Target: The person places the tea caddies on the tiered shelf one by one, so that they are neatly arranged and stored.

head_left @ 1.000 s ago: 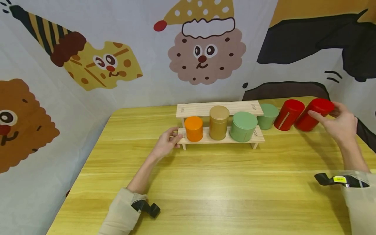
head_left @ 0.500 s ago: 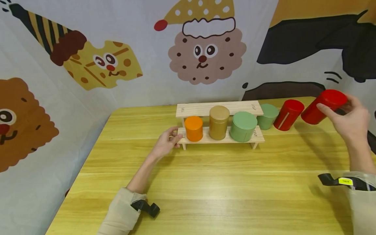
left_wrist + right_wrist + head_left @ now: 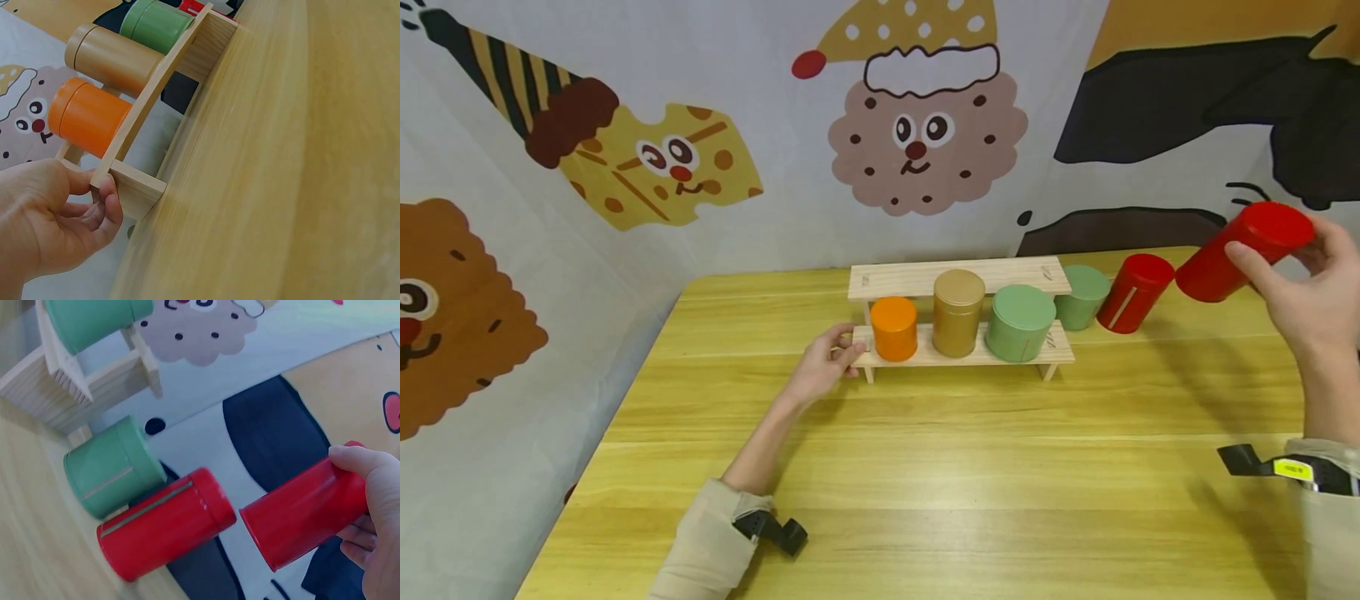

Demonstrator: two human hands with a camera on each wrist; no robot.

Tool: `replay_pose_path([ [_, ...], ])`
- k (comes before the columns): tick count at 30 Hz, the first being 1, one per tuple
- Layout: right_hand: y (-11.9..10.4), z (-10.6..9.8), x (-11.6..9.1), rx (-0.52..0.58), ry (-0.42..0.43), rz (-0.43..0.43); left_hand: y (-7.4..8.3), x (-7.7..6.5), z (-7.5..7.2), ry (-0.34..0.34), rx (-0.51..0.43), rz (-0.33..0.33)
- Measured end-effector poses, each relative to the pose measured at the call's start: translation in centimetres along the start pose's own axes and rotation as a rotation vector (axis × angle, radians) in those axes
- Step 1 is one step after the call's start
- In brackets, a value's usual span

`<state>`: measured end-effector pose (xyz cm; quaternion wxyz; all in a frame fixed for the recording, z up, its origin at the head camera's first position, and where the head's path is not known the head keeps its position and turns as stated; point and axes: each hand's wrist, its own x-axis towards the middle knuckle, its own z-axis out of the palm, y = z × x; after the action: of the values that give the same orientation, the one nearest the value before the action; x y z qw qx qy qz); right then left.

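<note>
My left hand [image 3: 822,367] pinches the left end of the lower step of a two-step wooden rack [image 3: 917,354]; the left wrist view shows thumb and fingertips on the board's corner. On that step stand an orange tin [image 3: 894,330], a gold tin [image 3: 958,313] and a green tin [image 3: 1020,324]. At the far right my right hand [image 3: 1317,292] grips a tilted red tin [image 3: 306,512] near its lid end, raised off the table. A second red tin [image 3: 1136,293] stands on the table to its left, beside another green tin [image 3: 1082,297].
The rack's upper step [image 3: 958,277] runs behind the lower one, near the back edge of the wooden table [image 3: 925,492]. A cloth with cartoon prints [image 3: 790,242] hangs right behind and along the left side.
My right hand has lifted the red tin up and to the right, away from the other red tin, tilting it more. The left hand has stayed on the rack.
</note>
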<state>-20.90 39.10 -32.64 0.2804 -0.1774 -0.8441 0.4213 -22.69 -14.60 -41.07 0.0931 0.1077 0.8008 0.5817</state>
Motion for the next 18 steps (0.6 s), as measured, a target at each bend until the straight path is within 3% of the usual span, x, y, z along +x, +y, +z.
replay_pose_path([
  [8,-2.2,0.0,-1.0,0.063,0.028,-0.054,0.0,0.0,0.0,0.0,0.004,0.002],
  [18,-4.7,1.6,-2.1,0.088,0.024,-0.209,0.0,-0.1,0.0,-0.003,0.0,-0.006],
])
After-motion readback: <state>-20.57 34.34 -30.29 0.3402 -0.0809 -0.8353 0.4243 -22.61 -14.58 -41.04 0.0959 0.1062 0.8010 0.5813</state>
